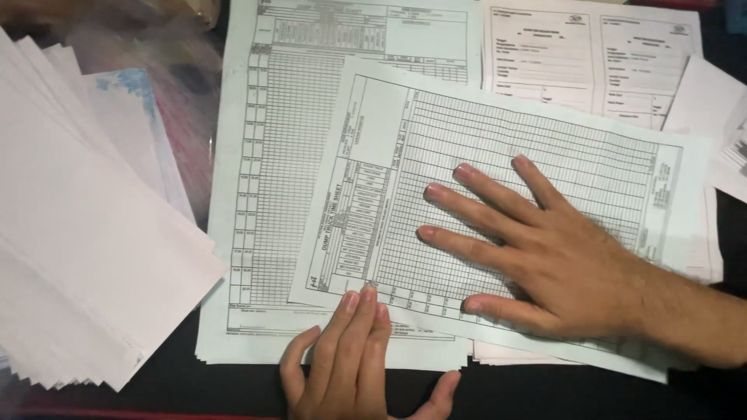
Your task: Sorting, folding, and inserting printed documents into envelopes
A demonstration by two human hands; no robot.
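**Dark desk buried under printed forms**

Dark tabletop [179, 385] shows only along the near edge and between the stacks. A tilted gridded form [498, 155] lies uppermost on an upright gridded stack [264, 194]. The right hand [537, 249] lies flat on it, fingers spread, gripping nothing. The left hand [354, 358] is open too, fingertips touching the form's near corner. Blank white sheets [78, 249] fan out at left; boxed slips [591, 62] sit at the far right.
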